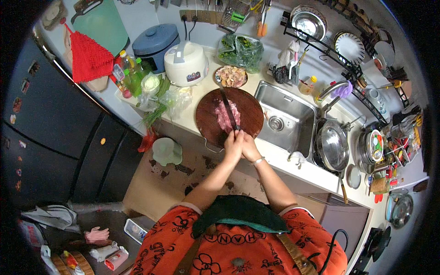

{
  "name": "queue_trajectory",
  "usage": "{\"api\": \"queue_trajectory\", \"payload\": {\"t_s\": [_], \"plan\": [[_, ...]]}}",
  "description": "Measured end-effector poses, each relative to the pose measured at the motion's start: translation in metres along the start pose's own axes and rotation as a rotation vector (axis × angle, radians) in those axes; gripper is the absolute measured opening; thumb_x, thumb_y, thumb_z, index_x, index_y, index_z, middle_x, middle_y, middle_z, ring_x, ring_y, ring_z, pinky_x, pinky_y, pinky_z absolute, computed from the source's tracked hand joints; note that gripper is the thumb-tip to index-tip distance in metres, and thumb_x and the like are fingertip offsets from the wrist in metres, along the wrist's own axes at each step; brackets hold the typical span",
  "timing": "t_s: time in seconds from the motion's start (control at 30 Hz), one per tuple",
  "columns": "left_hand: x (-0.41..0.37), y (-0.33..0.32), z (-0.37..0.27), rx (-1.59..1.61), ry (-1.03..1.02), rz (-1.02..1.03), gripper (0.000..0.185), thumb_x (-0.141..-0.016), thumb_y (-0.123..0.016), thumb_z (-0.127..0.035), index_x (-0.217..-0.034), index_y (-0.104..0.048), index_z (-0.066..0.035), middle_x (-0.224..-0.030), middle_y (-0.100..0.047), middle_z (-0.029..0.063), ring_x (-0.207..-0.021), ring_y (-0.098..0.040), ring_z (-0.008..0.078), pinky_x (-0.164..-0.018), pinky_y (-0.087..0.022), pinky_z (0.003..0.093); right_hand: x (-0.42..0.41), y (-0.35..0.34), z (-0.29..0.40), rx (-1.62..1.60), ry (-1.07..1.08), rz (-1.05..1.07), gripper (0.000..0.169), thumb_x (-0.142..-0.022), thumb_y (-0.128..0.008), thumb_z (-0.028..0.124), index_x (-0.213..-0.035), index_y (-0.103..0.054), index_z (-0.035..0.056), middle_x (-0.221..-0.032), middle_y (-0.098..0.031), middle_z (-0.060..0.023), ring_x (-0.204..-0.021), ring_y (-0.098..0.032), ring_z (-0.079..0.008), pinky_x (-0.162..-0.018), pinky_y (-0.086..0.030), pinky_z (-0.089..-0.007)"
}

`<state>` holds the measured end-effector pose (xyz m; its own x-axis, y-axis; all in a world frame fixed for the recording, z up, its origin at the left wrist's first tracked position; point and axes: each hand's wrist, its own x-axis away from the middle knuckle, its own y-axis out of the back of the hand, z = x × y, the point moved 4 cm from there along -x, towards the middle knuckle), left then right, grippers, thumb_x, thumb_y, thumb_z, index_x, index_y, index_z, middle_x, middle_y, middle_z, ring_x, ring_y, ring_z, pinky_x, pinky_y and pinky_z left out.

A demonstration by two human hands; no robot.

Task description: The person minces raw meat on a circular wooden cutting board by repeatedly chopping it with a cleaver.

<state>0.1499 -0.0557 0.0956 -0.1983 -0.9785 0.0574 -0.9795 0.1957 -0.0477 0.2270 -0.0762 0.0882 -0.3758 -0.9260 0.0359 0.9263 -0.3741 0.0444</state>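
Both my hands meet at the handle of a dark-bladed kitchen knife (pixel 227 106), over the near part of a round brown wooden chopping board (pixel 252 110). My left hand (pixel 234 146) and my right hand (pixel 248 147) press together around the handle, so which fingers hold it is partly hidden. The blade points away from me across a heap of chopped pink raw meat (pixel 221 118). Its tip reaches the board's far edge, near a bowl of pale cut pieces (pixel 232 76), perhaps meat. A metal handle (pixel 212 148) sticks out at the board's near edge.
Right of the board lie a steel sink (pixel 275 103), a faucet (pixel 330 89) and a steel wok (pixel 332 146). Behind stand a white rice cooker (pixel 185 65) and bagged leafy greens (pixel 240 51). Green onions (pixel 156 111) and plastic bags (pixel 177 101) lie to the left. A pale green stool (pixel 167 151) stands below.
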Motion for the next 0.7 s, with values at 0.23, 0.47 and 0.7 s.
{"api": "queue_trajectory", "payload": {"t_s": [0.23, 0.47, 0.7], "plan": [[0.048, -0.024, 0.027, 0.031, 0.221, -0.12, 0.048, -0.09, -0.047, -0.036, -0.093, -0.033, 0.01, -0.083, -0.052, 0.0239, -0.039, -0.053, 0.0234, -0.028, -0.043, 0.0281, 0.032, 0.028, -0.015, -0.083, -0.398, 0.588, 0.036, -0.094, -0.042, 0.039, -0.081, -0.055, 0.0087, -0.05, -0.042, 0.0051, -0.034, -0.032, -0.0058, -0.031, -0.022, -0.0215], [-0.02, -0.052, 0.009, -0.326, 0.383, 0.102, 0.056, -0.088, -0.043, -0.047, -0.102, -0.042, 0.007, -0.104, -0.054, 0.0244, -0.077, -0.063, 0.0338, -0.059, -0.055, 0.0368, -0.022, 0.041, -0.023, -0.39, -0.376, 0.259, 0.03, -0.093, -0.045, 0.033, -0.082, -0.057, 0.0081, -0.057, -0.05, 0.0013, -0.037, -0.039, -0.0069, -0.031, -0.027, -0.0221], [-0.005, -0.033, -0.008, -0.177, -0.038, -0.004, 0.054, -0.087, -0.048, -0.044, -0.111, -0.045, 0.005, -0.108, -0.054, 0.0283, -0.088, -0.059, 0.0399, -0.073, -0.049, 0.0416, -0.009, 0.032, -0.008, -0.289, -0.237, 0.138, 0.026, -0.093, -0.048, 0.027, -0.087, -0.059, 0.005, -0.081, -0.057, 0.0017, -0.072, -0.05, -0.0078, -0.062, -0.044, -0.0234]]}}
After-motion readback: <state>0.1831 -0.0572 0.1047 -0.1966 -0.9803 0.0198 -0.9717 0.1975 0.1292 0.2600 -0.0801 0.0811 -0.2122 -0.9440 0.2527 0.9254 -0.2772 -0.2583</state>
